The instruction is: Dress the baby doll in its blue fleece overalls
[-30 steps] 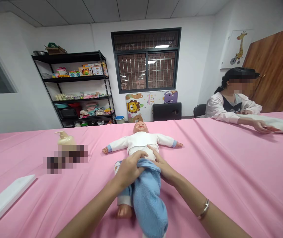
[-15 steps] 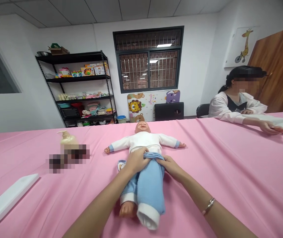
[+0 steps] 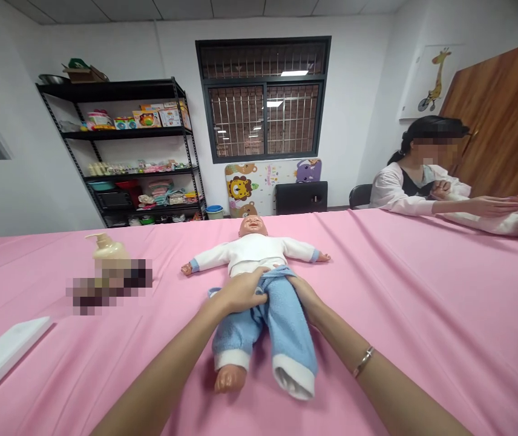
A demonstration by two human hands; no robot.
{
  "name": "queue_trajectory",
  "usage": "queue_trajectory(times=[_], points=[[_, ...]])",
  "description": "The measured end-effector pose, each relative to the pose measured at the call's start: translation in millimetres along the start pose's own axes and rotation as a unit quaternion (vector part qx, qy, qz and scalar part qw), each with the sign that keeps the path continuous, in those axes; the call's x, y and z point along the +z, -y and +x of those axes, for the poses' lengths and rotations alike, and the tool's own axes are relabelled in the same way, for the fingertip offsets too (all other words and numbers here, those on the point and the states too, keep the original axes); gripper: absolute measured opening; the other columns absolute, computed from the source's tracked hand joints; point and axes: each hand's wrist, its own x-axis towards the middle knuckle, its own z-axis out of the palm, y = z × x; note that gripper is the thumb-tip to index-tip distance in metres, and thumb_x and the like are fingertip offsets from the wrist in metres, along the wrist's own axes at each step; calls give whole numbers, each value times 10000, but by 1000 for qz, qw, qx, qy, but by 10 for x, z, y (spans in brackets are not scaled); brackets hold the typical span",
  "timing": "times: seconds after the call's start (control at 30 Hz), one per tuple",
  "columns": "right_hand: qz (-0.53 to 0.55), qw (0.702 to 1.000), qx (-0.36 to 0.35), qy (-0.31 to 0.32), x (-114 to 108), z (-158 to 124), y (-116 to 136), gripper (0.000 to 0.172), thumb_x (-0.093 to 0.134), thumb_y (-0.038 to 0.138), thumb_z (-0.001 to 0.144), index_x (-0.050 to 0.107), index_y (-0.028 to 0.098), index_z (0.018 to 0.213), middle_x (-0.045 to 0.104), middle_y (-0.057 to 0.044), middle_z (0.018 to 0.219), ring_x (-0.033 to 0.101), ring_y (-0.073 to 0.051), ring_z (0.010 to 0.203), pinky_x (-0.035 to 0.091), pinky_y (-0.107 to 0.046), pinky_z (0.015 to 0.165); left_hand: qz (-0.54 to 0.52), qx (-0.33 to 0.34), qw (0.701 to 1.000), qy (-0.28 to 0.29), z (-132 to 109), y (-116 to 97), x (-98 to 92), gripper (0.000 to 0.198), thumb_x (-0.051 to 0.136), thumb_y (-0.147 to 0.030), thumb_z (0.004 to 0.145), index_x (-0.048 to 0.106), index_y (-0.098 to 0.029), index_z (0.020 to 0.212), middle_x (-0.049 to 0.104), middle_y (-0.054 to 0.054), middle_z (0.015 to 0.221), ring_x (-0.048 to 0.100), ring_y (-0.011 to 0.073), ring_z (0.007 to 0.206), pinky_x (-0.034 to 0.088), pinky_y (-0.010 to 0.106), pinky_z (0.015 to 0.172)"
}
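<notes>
A baby doll [image 3: 253, 247] in a white top lies on its back on the pink table [image 3: 422, 303], head away from me. Light blue trousers [image 3: 281, 330] with white cuffs cover its legs; one bare foot sticks out at the left cuff. My left hand [image 3: 241, 292] grips the trousers' waistband on the doll's left side as I see it. My right hand [image 3: 303, 292] holds the waistband on the other side, a bracelet on that wrist.
A pump bottle [image 3: 107, 254] stands left of the doll. A white flat device [image 3: 0, 357] lies at the near left edge. Another person [image 3: 422, 175] sits at the far right with hands on the table. A black shelf rack [image 3: 127, 157] stands against the back wall.
The trousers, bunched up over the doll's legs before, now lie pulled up to its waist and spread flat. Both my hands moved up to the waistband.
</notes>
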Motion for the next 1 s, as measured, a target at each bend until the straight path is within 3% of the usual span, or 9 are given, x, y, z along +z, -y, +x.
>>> queue_trajectory(times=[0.13, 0.27, 0.33, 0.43, 0.5, 0.57, 0.73, 0.9, 1.0], points=[[11, 997, 49, -55, -12, 5, 17, 389, 509, 431, 743, 610, 177, 1020, 626, -46, 1071, 541, -220, 1030, 406, -359, 937, 28, 2, 999, -43, 42, -7, 80, 380, 482, -223, 682, 519, -231, 1060, 619, 27, 1002, 568, 208, 882, 416, 273, 723], [-13, 996, 49, -73, 5, -56, 104, 370, 528, 421, 744, 615, 174, 1005, 607, -57, 1108, 512, -232, 1079, 363, -374, 980, 59, -19, 995, -82, 43, -40, 106, 198, 451, -223, 695, 569, -197, 851, 635, 30, 863, 567, 193, 787, 398, 260, 662], [-15, 999, 41, 15, -15, -121, 193, 404, 556, 408, 740, 586, 164, 1061, 580, -74, 1151, 494, -237, 1105, 346, -388, 990, 66, -45, 992, -100, 36, -47, 115, 179, 427, -241, 718, 576, -185, 800, 634, 41, 830, 561, 187, 755, 394, 261, 654], [-59, 973, 36, 220, -105, -214, 348, 600, 684, 319, 649, 484, 190, 1200, 549, -75, 1185, 484, -238, 1107, 372, -396, 962, 59, -72, 989, -116, 22, -42, 123, 218, 399, -265, 748, 593, -191, 817, 641, 43, 850, 566, 192, 776, 397, 268, 672], [-111, 952, 33, 282, -184, -242, 419, 754, 742, 235, 569, 424, 220, 1252, 548, -56, 1169, 487, -227, 1083, 407, -380, 918, 48, -80, 989, -117, 9, -41, 122, 260, 391, -270, 763, 596, -218, 915, 648, 32, 903, 575, 203, 821, 404, 278, 691], [-139, 945, 21, 296, -244, -237, 438, 791, 741, 178, 542, 409, 228, 1259, 572, -35, 1098, 512, -204, 1007, 444, -340, 844, 34, -78, 990, -114, -4, -47, 116, 331, 389, -269, 774, 558, -265, 1059, 642, 17, 994, 578, 212, 888, 410, 293, 737], [-198, 950, -70, 229, -202, -161, 301, 541, 599, 109, 585, 540, 172, 1119, 605, 1, 873, 526, -155, 783, 442, -272, 703, 16, -47, 995, -86, -26, -73, 91, 399, 379, -265, 788, 506, -311, 1162, 610, -11, 1105, 567, 213, 970, 410, 305, 819], [-229, 951, -154, 138, -58, -127, 187, 401, 502, 126, 612, 606, 164, 997, 625, -12, 864, 529, -198, 855, 429, -313, 781, 4, -47, 995, -91, -27, -58, 73, 356, 380, -251, 774, 566, -257, 1077, 636, 5, 1033, 573, 200, 924, 418, 281, 797], [-221, 957, -157, 107, -37, -120, 178, 289, 474, 139, 625, 623, 158, 872, 615, -6, 788, 522, -175, 779, 426, -285, 718, -21, -55, 993, -98, -27, -35, 64, 325, 378, -246, 766, 591, -227, 1012, 638, 9, 1002, 566, 192, 902, 420, 269, 780]])
